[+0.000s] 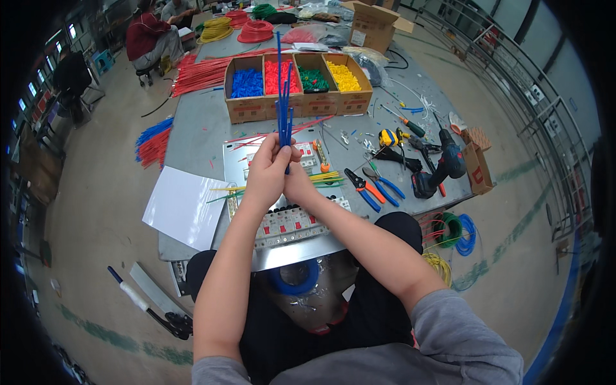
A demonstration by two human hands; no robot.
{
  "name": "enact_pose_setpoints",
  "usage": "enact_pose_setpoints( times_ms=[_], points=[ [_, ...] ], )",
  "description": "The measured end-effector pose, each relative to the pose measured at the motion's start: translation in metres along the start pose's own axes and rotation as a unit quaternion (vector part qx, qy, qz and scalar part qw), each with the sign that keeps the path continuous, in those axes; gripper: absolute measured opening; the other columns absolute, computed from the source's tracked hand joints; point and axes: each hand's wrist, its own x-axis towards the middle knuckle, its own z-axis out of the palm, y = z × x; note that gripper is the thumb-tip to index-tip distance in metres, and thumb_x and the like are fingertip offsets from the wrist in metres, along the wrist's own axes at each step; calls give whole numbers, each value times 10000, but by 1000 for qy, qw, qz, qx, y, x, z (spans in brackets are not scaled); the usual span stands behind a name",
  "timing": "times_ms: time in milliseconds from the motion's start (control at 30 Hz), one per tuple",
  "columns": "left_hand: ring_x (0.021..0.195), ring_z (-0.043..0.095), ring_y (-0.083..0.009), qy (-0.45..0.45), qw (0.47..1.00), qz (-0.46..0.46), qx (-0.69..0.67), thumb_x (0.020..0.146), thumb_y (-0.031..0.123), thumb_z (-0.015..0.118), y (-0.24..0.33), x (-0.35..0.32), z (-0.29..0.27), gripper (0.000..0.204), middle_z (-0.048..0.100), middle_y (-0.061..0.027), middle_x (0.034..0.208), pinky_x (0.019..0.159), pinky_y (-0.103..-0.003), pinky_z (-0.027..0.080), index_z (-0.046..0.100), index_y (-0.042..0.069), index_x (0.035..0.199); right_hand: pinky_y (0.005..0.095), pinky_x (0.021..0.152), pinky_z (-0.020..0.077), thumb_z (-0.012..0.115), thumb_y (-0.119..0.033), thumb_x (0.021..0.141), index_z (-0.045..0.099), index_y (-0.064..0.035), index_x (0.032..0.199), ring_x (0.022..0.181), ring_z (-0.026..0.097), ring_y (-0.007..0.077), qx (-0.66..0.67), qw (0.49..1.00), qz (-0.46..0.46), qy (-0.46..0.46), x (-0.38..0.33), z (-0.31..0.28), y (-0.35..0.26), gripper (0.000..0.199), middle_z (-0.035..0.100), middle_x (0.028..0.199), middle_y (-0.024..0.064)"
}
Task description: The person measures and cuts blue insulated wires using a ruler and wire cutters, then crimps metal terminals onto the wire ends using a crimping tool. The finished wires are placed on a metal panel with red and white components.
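Note:
A bundle of blue wires (284, 109) of uneven length stands upright above the workbench. My left hand (268, 169) is closed round its lower part, thumb pressed along it. Just below and to the right, my right hand (298, 184) is closed at the lower end of the bundle; its fingers are partly hidden. Under both hands lies a metal mounting plate (276, 258) with a row of white circuit breakers (290, 222) with red switches. Yellow and green wires (324, 178) lie across the plate, and red wires (312, 124) cross its far edge.
Beyond the plate stands a cardboard box (247, 113) with blue, red, green and yellow caps in compartments. To the right lie wire strippers (366, 190), blue-handled pliers (386, 186), a tape measure (388, 137) and a cordless drill (443, 165). White paper (184, 206) overhangs the left edge.

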Motion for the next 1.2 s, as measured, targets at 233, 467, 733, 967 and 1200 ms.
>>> enact_pose_setpoints(
  times_ms=[233,467,733,967,1200],
  points=[
    [975,702,-171,0,997,-10,76,1083,90,534,-2,-2,-5,181,737,-97,1029,896,-332,549,623,-2,1211,372,931,536,572,-196,1066,613,1,1253,1089,693,237,6,1000,-13,12,-2,6,7,274,720,1157,138],
    [887,730,-192,23,982,-12,185,1074,85,548,-3,3,-6,161,757,-122,975,816,-341,568,646,-16,1152,370,876,547,596,-207,1057,625,-16,1252,1023,702,221,63,997,-15,32,6,10,28,275,726,1108,125],
    [899,779,-248,136,991,5,9,1103,131,561,38,5,-42,178,758,-166,1041,739,-319,649,601,-19,1191,320,754,489,608,-282,1074,732,-28,1142,804,602,127,40,996,-69,-49,-11,-16,-35,290,676,882,29],
    [936,795,-283,145,988,-30,-43,1101,185,594,40,-1,-49,221,762,-204,1077,718,-335,678,601,-10,1204,324,680,453,492,-288,1123,698,-14,1039,719,536,129,-20,996,-7,-91,-29,-32,-33,353,575,775,11],
    [957,792,-306,126,989,-74,-28,1108,210,578,50,-11,-55,276,754,-223,1146,765,-362,682,598,-18,1264,300,638,407,507,-252,1121,682,-23,1023,685,479,101,19,996,-22,-82,-35,-21,-30,305,527,746,-18]
  ],
)
